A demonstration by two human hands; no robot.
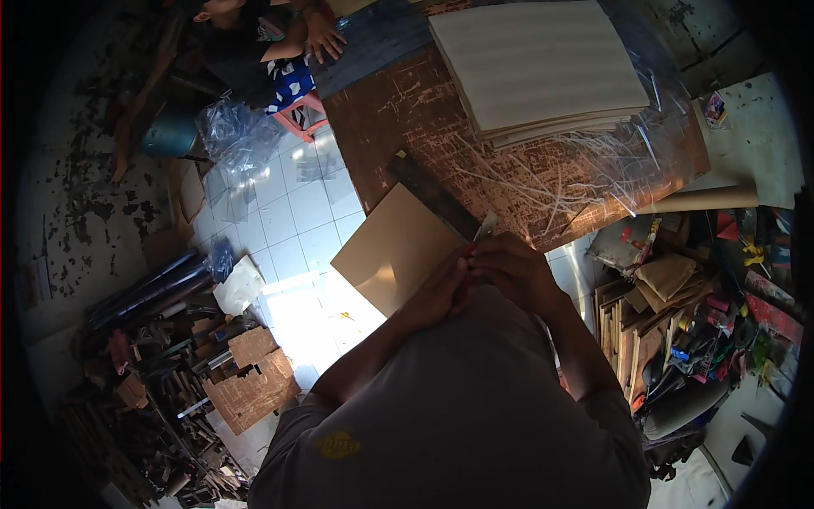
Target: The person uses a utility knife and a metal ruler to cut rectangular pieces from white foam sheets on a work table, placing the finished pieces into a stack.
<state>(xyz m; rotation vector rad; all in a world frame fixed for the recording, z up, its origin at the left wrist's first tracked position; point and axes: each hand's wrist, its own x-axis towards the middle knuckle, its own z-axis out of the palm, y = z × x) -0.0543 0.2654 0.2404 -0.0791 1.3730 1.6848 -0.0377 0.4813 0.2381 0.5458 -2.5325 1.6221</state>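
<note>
Close against my body, both hands meet at the near edge of the worktable. My right hand is closed around what looks like a cutter knife, its pale blade pointing up and away and a bit of red showing by the fingers. Beside it, my left hand has its fingers curled in, touching the right; what they grip is hidden. A tan sheet of board juts over the table's left edge, partly under my left forearm. Along its far side lies a dark straight bar.
The scratched brown worktable carries a stack of pale sheets and thin cut strips. Across it a person's hand rests near a dark sheet. Scrap piles stand left; boards and clutter crowd the right.
</note>
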